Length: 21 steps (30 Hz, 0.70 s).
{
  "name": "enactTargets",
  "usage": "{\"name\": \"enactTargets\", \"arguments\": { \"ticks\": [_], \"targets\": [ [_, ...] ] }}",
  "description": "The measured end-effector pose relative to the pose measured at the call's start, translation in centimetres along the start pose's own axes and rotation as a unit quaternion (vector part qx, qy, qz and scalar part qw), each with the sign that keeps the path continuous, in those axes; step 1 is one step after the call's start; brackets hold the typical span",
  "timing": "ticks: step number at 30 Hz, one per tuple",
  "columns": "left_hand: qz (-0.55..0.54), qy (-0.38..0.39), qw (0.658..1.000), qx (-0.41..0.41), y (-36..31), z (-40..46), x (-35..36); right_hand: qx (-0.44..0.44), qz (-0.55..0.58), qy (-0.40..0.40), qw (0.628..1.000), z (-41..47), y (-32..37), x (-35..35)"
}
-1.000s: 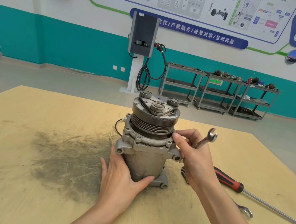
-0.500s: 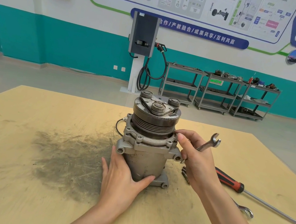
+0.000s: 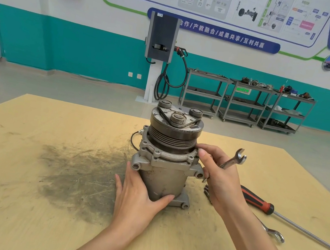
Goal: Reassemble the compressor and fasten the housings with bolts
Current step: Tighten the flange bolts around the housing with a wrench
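Head view: the grey cast-metal compressor (image 3: 166,161) stands upright mid-table, pulley end up. The left hand (image 3: 135,199) wraps its body; the right hand (image 3: 219,176) grips a steel open-end wrench (image 3: 232,159), fingertips touching the flange.

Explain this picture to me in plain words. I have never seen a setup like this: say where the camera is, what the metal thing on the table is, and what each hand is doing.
The view comes from a camera worn on a person's head, looking forward and down at their own two bare hands. No robot is involved.

The metal thing is a compressor, standing upright on a yellow wooden table with its grooved pulley at the top. The left hand wraps round the lower body to steady it. The right hand holds a wrench with its open end sticking up, while its fingertips touch the rim of the upper housing.

On the table to the right lie a red-handled screwdriver and a second wrench. A dark smudge of grime stains the wood to the left. Behind stand grey shelf carts and a wall poster.
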State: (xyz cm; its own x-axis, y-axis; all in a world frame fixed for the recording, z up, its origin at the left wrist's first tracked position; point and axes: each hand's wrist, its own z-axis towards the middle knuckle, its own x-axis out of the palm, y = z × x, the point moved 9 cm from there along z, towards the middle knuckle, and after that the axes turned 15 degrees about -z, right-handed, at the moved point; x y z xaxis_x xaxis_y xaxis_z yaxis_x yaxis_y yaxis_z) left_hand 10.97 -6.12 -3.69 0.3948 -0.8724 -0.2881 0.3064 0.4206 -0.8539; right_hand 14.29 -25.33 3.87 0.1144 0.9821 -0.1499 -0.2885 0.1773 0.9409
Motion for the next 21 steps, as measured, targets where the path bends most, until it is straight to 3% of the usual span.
{"name": "enactTargets", "arguments": {
  "ticks": [7, 16, 21],
  "targets": [
    [-0.003, -0.001, 1.0, 0.005, 0.1, 0.0, 0.0, 0.014, 0.024, 0.005, 1.0, 0.1, 0.0, 0.6],
    [-0.011, -0.001, 1.0, -0.018, 0.6, -0.1, 0.1, 0.017, -0.081, -0.031, 0.996, -0.1, 2.2, -1.5],
    [-0.016, 0.006, 1.0, -0.02, 0.8, -0.1, 0.2, 0.087, 0.022, -0.089, 0.992, 1.7, 3.8, -5.5]
  ]
}}
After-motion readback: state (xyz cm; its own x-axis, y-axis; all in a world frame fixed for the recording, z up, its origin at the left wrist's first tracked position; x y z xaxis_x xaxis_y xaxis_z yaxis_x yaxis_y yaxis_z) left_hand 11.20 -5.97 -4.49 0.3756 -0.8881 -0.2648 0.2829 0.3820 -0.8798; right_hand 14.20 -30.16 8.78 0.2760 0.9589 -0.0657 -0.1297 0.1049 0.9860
